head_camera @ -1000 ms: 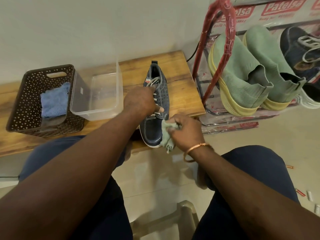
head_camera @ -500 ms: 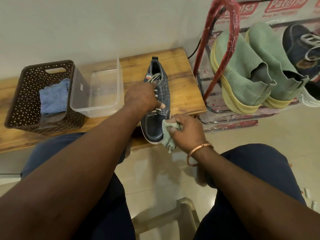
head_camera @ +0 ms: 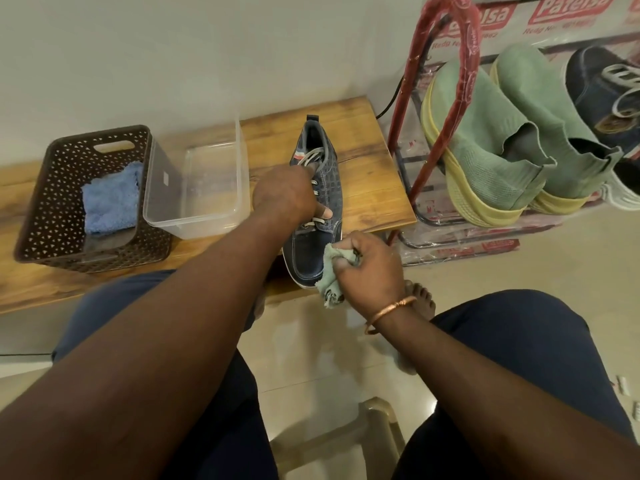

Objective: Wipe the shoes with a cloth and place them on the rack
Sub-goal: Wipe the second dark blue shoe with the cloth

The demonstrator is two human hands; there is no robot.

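Observation:
A dark blue lace-up shoe lies on the wooden bench, toe toward me. My left hand grips it over the laces, thumb on the right side. My right hand holds a crumpled pale green cloth against the right side of the toe. The shoe rack, with a red wrapped frame, stands to the right and carries two green slip-on shoes and a dark blue sneaker.
A clear plastic tub sits left of the shoe. Beside it stands a brown perforated basket with a blue cloth inside. My knees and a plastic stool fill the foreground over a tiled floor.
My right hand with the cloth has shifted slightly along the shoe's toe. My left hand keeps its hold on the shoe. The view has tilted a little.

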